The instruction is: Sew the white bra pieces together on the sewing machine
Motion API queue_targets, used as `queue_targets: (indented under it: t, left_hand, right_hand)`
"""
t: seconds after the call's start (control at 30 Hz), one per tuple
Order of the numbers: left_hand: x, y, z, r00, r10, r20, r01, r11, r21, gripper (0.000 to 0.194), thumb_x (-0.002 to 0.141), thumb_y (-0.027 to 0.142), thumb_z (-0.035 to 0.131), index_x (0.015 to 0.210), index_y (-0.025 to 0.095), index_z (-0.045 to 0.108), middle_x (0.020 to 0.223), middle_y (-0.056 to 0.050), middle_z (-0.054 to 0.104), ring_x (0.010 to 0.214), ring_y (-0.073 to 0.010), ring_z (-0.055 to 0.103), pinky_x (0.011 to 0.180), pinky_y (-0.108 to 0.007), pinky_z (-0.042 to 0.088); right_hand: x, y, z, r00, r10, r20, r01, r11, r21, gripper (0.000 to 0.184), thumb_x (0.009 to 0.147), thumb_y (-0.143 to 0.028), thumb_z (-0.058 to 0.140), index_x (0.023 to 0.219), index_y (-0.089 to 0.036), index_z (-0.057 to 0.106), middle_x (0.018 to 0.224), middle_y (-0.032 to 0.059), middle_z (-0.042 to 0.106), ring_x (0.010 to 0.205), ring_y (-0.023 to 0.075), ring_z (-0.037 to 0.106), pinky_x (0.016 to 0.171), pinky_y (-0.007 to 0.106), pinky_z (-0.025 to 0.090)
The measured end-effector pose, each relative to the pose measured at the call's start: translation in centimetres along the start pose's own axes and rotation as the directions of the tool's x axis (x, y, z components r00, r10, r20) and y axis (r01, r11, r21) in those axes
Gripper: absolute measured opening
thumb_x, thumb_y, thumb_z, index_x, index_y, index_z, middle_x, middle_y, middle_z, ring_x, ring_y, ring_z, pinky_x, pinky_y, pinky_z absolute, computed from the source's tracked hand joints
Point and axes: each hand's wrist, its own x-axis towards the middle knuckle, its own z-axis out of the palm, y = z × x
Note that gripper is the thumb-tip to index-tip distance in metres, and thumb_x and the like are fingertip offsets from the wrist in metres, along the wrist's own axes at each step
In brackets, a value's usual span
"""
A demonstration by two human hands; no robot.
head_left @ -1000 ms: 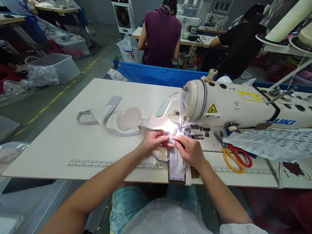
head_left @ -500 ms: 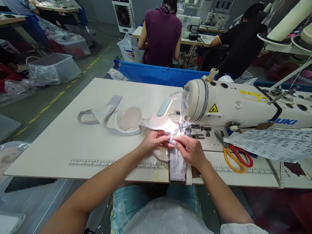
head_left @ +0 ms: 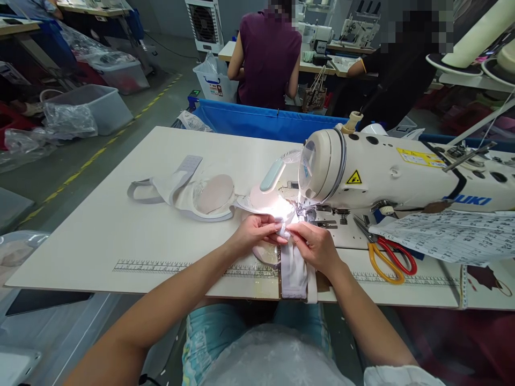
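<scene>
A pale bra (head_left: 215, 195) lies across the white table, its one side stretching left and its other part under the lit needle area. My left hand (head_left: 257, 234) pinches the bra's edge just in front of the needle. Close beside it, my right hand (head_left: 316, 246) pinches the same fabric between thumb and fingers. From between the hands a pale lilac band (head_left: 293, 273) hangs down to the table's front edge. The white sewing machine (head_left: 378, 166) stands to the right, its needle end right beyond my fingertips. Glare hides the stitching spot.
Scissors with orange and red handles (head_left: 386, 262) lie right of my right hand, beside a written paper sheet (head_left: 442, 236). A ruler strip (head_left: 153, 266) runs along the table's front. Behind the table hangs a blue cloth trough (head_left: 257, 119); two people sit beyond it.
</scene>
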Motion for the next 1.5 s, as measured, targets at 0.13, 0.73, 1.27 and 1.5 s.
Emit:
queue_targets:
  t: [0.13, 0.73, 1.27, 1.5]
  left_hand:
    - [-0.01, -0.06, 0.00, 1.000, 0.004, 0.003, -0.004, 1.000, -0.012, 0.039, 0.063, 0.041, 0.081, 0.075, 0.012, 0.058, 0.070, -0.005, 0.069, 0.071, -0.0213, 0.072, 0.067, -0.027, 0.055]
    - [0.02, -0.18, -0.11, 1.000, -0.020, 0.003, 0.020, 1.000, -0.015, 0.033, 0.068, 0.034, 0.080, 0.083, 0.010, 0.061, 0.077, -0.007, 0.070, 0.070, -0.0207, 0.072, 0.067, -0.027, 0.056]
    - [-0.24, 0.19, 0.24, 0.999, -0.032, -0.006, 0.032, 0.999, -0.026, 0.030, 0.069, 0.030, 0.079, 0.082, 0.009, 0.062, 0.076, -0.008, 0.070, 0.069, -0.0212, 0.072, 0.069, -0.029, 0.057]
    - [-0.25, 0.24, 0.24, 0.999, -0.036, -0.008, 0.036, 0.999, -0.027, 0.029, 0.070, 0.030, 0.078, 0.083, 0.010, 0.062, 0.077, -0.008, 0.070, 0.069, -0.0208, 0.072, 0.067, -0.027, 0.056]
  right_hand:
    - [0.03, 0.03, -0.08, 1.000, -0.001, 0.011, 0.001, 1.000, 0.006, 0.018, 0.091, -0.017, 0.047, 0.097, -0.021, 0.064, 0.081, 0.0036, 0.068, 0.070, 0.0150, 0.062, 0.063, 0.025, 0.047]
    - [-0.02, 0.30, -0.13, 1.000, -0.019, 0.020, 0.019, 1.000, 0.018, 0.018, 0.091, -0.017, 0.048, 0.098, -0.022, 0.064, 0.083, 0.0042, 0.069, 0.072, 0.0152, 0.063, 0.063, 0.025, 0.048]
    - [-0.14, 0.39, 0.03, 1.000, 0.011, 0.024, -0.012, 0.998, 0.059, 0.020, 0.090, -0.017, 0.048, 0.099, -0.022, 0.065, 0.086, 0.0042, 0.071, 0.075, 0.0161, 0.066, 0.066, 0.026, 0.051]
    - [-0.11, 0.45, 0.03, 1.000, -0.010, 0.008, 0.010, 0.998, 0.055, 0.019, 0.090, -0.017, 0.049, 0.099, -0.022, 0.064, 0.086, 0.0044, 0.071, 0.074, 0.0163, 0.066, 0.066, 0.027, 0.051]
